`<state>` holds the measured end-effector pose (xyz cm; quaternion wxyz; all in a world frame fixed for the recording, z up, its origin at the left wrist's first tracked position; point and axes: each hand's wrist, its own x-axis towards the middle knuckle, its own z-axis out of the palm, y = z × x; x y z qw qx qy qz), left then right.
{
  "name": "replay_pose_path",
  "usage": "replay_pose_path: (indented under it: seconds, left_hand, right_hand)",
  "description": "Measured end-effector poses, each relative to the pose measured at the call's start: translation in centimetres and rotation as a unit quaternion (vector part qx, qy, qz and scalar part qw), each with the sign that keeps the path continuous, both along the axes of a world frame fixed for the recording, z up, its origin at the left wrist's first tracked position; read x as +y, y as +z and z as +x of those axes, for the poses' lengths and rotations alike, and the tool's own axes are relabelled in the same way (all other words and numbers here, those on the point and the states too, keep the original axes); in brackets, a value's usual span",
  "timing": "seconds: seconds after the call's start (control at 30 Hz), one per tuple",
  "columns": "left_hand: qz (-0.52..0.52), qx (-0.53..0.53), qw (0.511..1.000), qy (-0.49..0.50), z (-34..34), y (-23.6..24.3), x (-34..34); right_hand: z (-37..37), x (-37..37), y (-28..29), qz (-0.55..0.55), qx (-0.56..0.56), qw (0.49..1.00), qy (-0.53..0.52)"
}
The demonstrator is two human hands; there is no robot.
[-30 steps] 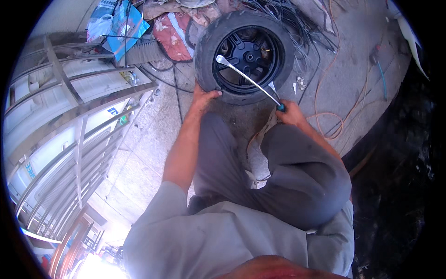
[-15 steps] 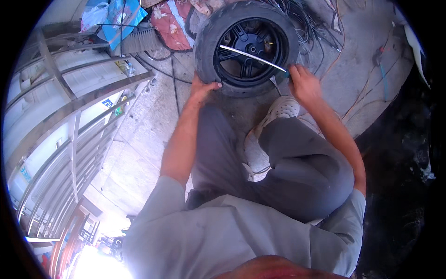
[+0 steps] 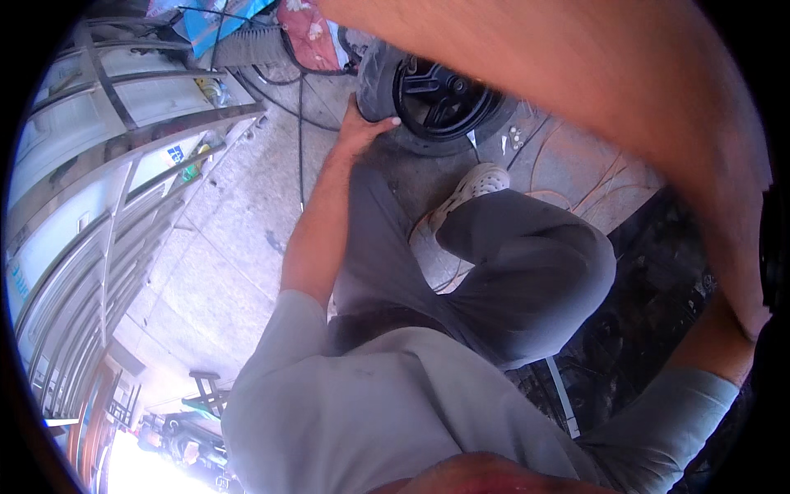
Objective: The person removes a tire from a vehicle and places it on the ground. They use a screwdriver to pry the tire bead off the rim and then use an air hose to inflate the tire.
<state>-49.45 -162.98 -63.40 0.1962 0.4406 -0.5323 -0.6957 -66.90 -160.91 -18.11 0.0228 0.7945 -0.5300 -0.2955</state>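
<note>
Right forearm [image 3: 625, 107]: biggest thing in view, bare, blurred, sweeps across the top and right side close to the camera, elbow bent at lower right into a grey sleeve [image 3: 666, 412].
Right hand: out of frame, can't tell whether it grips anything.
Torso: grey long-sleeve shirt [image 3: 387, 403] fills the bottom centre, person seen from above.
Legs: grey trousers [image 3: 527, 272], right knee bent and raised at centre right, left leg stretched toward the wheel.
Ground: pale concrete floor [image 3: 214, 247] left of the legs, dark glossy slab [image 3: 658, 305] at right.
Metal frames [image 3: 107, 165]: stack of silver railing or gate sections along the left edge, bent by the lens.
Wheel [image 3: 436, 99]: black tyre on a black spoked rim, lying near flat on the floor at top centre, just beyond the feet, partly cut off by the forearm.
Left arm: bare forearm [image 3: 317, 222] runs up from the sleeve to the wheel.
Left hand [image 3: 362, 132]: fingers spread wide, palm pressed on the tyre's near left edge, thumb over the tread; nothing held in it.
Shoe [image 3: 469, 185]: white, just beside the tyre's lower edge, toe pointing at it.
Clutter: blue sheet [image 3: 218, 20] and red patterned cloth [image 3: 309, 33] at top left behind the wheel.
Cable [image 3: 300, 123]: thin, black, runs down the floor left of the hand.
</note>
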Motion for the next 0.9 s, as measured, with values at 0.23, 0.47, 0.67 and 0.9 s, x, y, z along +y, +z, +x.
replay_pose_path:
  seconds: [0.23,0.47,0.67,0.9]
  left_hand:
    - [0.030,0.032,0.994,-0.101,-3.1,3.8,-7.1]
    - [0.039,0.035,0.998,-0.032,-1.1,1.9,-7.0]
    - [0.027,0.037,0.998,-0.050,-3.3,2.7,-6.5]
    - [0.059,0.014,0.997,-0.044,-2.9,4.0,-6.7]
  right_hand:
    - [-4.6,-1.2,-0.7,-0.125,-0.099,0.977,0.139]
    - [-8.8,12.4,-2.9,-0.133,-0.065,0.976,-0.158]
    - [-13.2,30.8,-23.9,-0.083,-0.473,0.591,-0.648]
    - [-7.9,26.9,-40.1,-0.007,-0.711,0.301,-0.636]
